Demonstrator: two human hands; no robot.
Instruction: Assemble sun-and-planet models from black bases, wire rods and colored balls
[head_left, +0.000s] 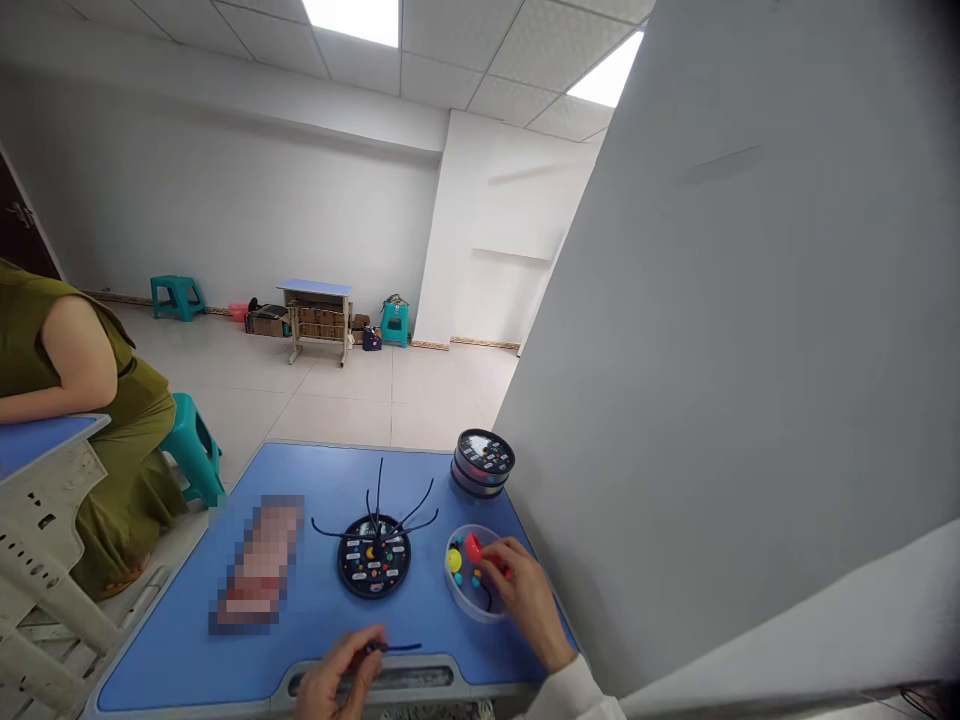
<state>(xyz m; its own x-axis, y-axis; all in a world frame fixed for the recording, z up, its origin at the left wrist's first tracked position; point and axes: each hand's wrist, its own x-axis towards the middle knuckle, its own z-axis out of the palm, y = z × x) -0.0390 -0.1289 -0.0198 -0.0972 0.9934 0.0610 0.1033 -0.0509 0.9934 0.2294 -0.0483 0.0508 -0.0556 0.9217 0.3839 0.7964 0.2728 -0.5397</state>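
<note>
At the bottom of the frame, left of centre, a thin black stick (401, 647) is pinched by the left hand (341, 675), its fingers closed around one end and the other end pointed rightward above the near edge of the blue desk (180, 640). At the lower centre-right, the right hand (521, 590) is held over a clear bowl (465, 603), its thumb and fingertips brought close together beside a red piece (472, 547); whether the piece is gripped cannot be told. Inside the bowl, a yellow ball (454, 561) and small blue balls (458, 579) are seen.

Between the hands and higher in the frame, a round black base (373, 575) is placed on the desk, with several black rods (379, 490) spread upward and outward from its middle. Beyond the bowl, a round box (482, 465) with a printed top is set near the desk's far right corner. Left of the base, an item blurred into blocks (259, 565) is laid. At the left edge, a person in olive clothing (135, 440) is seated on a green stool (193, 450).
</note>
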